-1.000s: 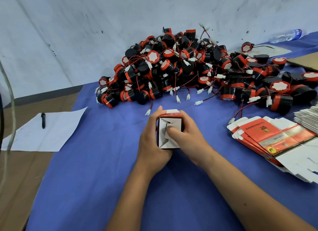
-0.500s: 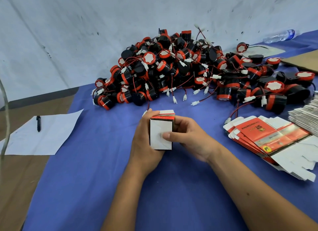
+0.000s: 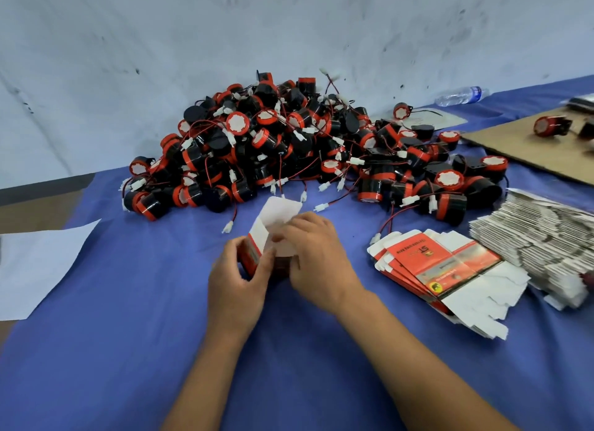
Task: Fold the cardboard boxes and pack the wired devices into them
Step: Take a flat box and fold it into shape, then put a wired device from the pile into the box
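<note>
While a small red and white cardboard box (image 3: 257, 253) is being stood upright on the blue tabletop (image 3: 128, 350), it is being gripped on its near left side by the left hand (image 3: 238, 286), whose fingers (image 3: 264, 266) are being curled round the box wall, probably so that it is being kept square and steady. The box's white top flap (image 3: 279, 210) is being left raised and tilted away, so the mouth is being kept open for loading. The right hand (image 3: 316, 257) is being held over that opening with its fingers bent down toward the inside; whether anything is being pinched there cannot be told, since the fingertips are blurred and partly hidden. Just beyond the box, a large heap of wired devices (image 3: 289, 147), black cylinders with red bands and white plugs on thin leads, is being kept within easy reach against the wall. To the right, a stack of flat printed boxes (image 3: 440, 266) is being fanned out, seemingly so the next one can be taken quickly, with a denser pile of flattened blanks (image 3: 540, 234) beside it. A white sheet of paper (image 3: 35, 263) is lying at the left edge. No device is yet being seen inside the box.
</note>
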Available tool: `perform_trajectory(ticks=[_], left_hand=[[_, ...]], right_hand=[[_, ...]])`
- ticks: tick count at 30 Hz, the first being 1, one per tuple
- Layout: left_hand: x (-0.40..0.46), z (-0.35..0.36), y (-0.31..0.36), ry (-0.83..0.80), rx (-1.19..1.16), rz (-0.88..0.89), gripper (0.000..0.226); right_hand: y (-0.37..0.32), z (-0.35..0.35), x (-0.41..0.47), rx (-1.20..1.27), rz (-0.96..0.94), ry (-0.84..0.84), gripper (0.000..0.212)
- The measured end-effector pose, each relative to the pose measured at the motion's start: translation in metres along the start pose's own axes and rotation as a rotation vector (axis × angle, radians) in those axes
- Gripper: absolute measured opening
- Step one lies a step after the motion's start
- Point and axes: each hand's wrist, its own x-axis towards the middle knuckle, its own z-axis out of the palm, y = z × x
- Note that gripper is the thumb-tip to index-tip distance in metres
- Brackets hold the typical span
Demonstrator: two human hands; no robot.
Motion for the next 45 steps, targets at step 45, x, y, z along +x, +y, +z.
perform_trajectory(ticks=[45], left_hand=[[-0.001,-0.029,-0.013,0.198,0.181,-0.160,0.024]], right_hand=[[-0.008,0.012,-0.010,1.093,0.477,-0.083,0.043]])
